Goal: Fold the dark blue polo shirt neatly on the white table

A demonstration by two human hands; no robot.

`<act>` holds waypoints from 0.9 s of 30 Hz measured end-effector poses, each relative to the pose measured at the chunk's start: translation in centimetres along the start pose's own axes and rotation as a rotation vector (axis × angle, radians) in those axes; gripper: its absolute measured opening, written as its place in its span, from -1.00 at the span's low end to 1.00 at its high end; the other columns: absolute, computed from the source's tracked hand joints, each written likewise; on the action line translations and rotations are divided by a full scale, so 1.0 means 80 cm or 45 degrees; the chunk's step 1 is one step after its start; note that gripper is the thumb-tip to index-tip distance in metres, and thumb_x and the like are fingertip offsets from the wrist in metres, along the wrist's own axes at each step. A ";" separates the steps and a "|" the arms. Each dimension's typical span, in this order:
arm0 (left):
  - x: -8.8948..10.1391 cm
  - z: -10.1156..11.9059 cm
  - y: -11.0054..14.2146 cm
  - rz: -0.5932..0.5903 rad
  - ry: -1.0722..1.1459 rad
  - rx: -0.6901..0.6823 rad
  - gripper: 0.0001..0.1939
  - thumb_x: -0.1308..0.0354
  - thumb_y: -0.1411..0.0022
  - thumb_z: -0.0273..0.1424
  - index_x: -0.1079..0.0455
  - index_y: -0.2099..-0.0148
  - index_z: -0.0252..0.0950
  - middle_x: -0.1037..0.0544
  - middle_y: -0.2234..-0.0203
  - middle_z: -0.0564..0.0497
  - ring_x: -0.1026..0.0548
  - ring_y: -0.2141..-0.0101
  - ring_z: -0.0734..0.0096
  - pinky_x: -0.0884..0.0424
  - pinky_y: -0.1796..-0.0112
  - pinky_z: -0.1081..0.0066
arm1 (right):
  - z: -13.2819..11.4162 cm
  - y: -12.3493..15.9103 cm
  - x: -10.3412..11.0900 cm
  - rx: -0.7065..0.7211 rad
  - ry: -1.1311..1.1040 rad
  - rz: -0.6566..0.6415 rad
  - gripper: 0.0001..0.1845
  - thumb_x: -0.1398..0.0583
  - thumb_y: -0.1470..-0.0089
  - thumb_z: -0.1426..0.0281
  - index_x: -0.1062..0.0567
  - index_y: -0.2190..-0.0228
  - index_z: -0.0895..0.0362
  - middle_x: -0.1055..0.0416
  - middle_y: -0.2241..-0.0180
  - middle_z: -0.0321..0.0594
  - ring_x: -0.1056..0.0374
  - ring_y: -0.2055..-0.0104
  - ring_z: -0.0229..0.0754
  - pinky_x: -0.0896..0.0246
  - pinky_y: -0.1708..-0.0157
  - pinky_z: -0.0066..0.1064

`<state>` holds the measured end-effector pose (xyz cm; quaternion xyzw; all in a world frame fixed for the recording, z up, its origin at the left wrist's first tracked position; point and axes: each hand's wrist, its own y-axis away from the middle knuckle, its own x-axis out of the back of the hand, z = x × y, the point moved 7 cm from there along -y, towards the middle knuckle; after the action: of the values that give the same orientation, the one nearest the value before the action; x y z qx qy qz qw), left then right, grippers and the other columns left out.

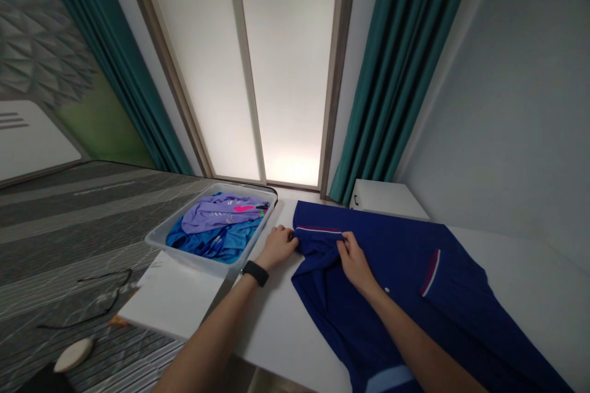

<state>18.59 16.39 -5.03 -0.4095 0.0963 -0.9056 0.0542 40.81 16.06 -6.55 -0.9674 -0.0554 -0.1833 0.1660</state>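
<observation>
A navy blue polo shirt (pixel 391 227) is spread over the white table (pixel 286 331). One sleeve, trimmed in red and white, lies folded on the shirt at the right. My left hand (pixel 278 247) pinches the left end of another edge with the same striped trim. At the right end of that trim, my right hand (pixel 355 261) grips the cloth between thumb and fingers. Below the hands the fabric is bunched and creased. A black band (pixel 255 272) circles my left wrist.
Left of the shirt stands a clear plastic bin (pixel 161 234) with purple and blue clothes (pixel 221 221) in it. A bed with a grey striped cover (pixel 92 209) fills the left side. Behind the table is a white cabinet (pixel 387 196), near teal curtains (pixel 396 73).
</observation>
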 end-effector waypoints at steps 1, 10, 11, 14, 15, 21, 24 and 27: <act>-0.002 0.001 -0.003 0.000 0.024 -0.003 -0.90 -0.14 -0.03 -0.45 -0.46 0.37 -0.33 -0.47 0.39 -0.10 -0.41 0.24 0.15 -0.31 0.11 0.20 | 0.002 0.000 0.000 -0.012 -0.003 -0.002 -0.78 0.02 -0.21 0.16 -0.25 0.31 0.03 -0.22 0.52 -0.38 -0.21 0.47 -0.17 -0.09 0.40 -0.38; 0.026 0.010 -0.018 0.049 0.458 0.025 -0.84 0.02 -0.16 -0.43 -0.34 0.21 -0.30 -0.39 0.53 0.09 -0.37 0.54 0.48 -0.31 0.46 0.46 | -0.044 -0.001 -0.002 0.066 -0.191 -0.078 -0.79 0.01 -0.25 0.18 -0.26 0.24 0.05 -0.29 0.40 -0.33 -0.25 0.35 -0.20 -0.20 0.25 -0.38; 0.032 0.012 -0.023 0.023 0.546 0.047 -0.85 0.02 -0.13 -0.45 -0.32 0.22 -0.30 -0.36 0.57 0.12 -0.37 0.57 0.49 -0.30 0.50 0.48 | -0.061 0.000 -0.006 0.111 -0.215 -0.113 -0.80 0.01 -0.26 0.20 -0.27 0.23 0.05 -0.30 0.38 -0.32 -0.26 0.33 -0.20 -0.20 0.23 -0.38; 0.055 0.022 -0.035 -0.051 0.718 0.075 -0.87 0.02 -0.05 -0.49 -0.28 0.29 -0.30 -0.38 0.60 0.12 -0.40 0.59 0.49 -0.32 0.51 0.48 | -0.112 0.006 -0.025 0.228 -0.268 -0.257 -0.80 0.01 -0.28 0.24 -0.29 0.17 0.07 -0.34 0.31 -0.30 -0.28 0.29 -0.22 -0.20 0.20 -0.39; 0.063 0.026 -0.037 -0.077 0.727 0.064 -0.88 0.01 -0.04 -0.49 -0.28 0.31 -0.30 -0.40 0.59 0.11 -0.42 0.57 0.49 -0.34 0.50 0.48 | -0.126 0.009 -0.034 0.247 -0.289 -0.317 -0.80 0.02 -0.29 0.26 -0.30 0.15 0.07 -0.36 0.30 -0.30 -0.29 0.28 -0.23 -0.20 0.20 -0.39; 0.089 0.007 -0.030 -0.273 0.571 0.194 -0.81 -0.11 -0.03 -0.39 -0.35 0.26 -0.32 -0.48 0.50 0.08 -0.44 0.47 0.44 -0.36 0.43 0.47 | -0.155 0.020 -0.087 0.212 -0.508 -0.787 -0.80 -0.03 -0.24 0.40 -0.33 0.10 0.07 -0.45 0.14 -0.21 -0.36 0.04 -0.21 -0.21 0.01 -0.30; 0.088 -0.009 -0.024 -0.339 0.496 0.312 -0.65 -0.13 -0.08 -0.30 -0.32 0.08 -0.33 -0.50 0.54 0.06 -0.47 0.52 0.37 -0.37 0.45 0.42 | -0.125 0.009 -0.083 0.110 -0.435 -0.681 -0.82 -0.02 -0.22 0.41 -0.37 0.16 0.09 -0.49 0.16 -0.18 -0.39 0.06 -0.20 -0.21 0.02 -0.27; 0.074 -0.012 -0.012 -0.474 0.419 0.374 -0.51 -0.06 -0.17 -0.13 -0.27 -0.05 -0.34 -0.54 0.53 -0.01 -0.53 0.51 0.24 -0.41 0.44 0.33 | -0.086 0.001 -0.072 0.066 -0.168 -0.563 -0.80 -0.02 -0.22 0.41 -0.43 0.23 0.10 -0.52 0.26 -0.22 -0.42 0.19 -0.20 -0.24 0.14 -0.31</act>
<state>13.95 16.40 -1.16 -0.2554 -0.1051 -0.9585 -0.0706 33.16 13.36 -2.67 -0.9370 -0.2814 -0.1499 0.1428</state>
